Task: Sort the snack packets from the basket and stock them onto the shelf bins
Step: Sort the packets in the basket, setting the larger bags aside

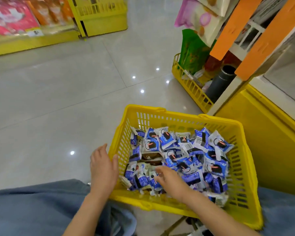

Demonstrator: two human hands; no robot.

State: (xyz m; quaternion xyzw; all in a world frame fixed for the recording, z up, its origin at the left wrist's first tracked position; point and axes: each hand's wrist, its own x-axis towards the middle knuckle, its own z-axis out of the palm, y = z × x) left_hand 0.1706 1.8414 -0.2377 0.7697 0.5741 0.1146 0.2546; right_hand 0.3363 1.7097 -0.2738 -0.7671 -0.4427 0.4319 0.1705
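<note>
Yellow slotted plastic basket [177, 119] sits on the glossy grey tiled floor [58, 82] at about 5 o'clock in your view, and it's piled with small blue-and-white snack packets [186, 155] lying every which way, plus a couple of brownish ones near the 9 o'clock wall.

Your left hand [103, 167] is on the outside of that 9 o'clock wall. The fingers are straight-ish and relaxed, the thumb is right at the rim, and it's holding nothing.

Your right hand [170, 179] is down inside the basket at its 7 o'clock corner, on top of the packets. The fingers are loosely bent and blurry, so honestly I can't tell if they've pinched one.

The low yellow slatted shelf bin [189, 89] is at 1 o'clock from the basket, with a green packet [192, 51] and a dark grey cylinder [218, 82] in it. Your blue denim knee [32, 206] fills the 8 o'clock corner.
</note>
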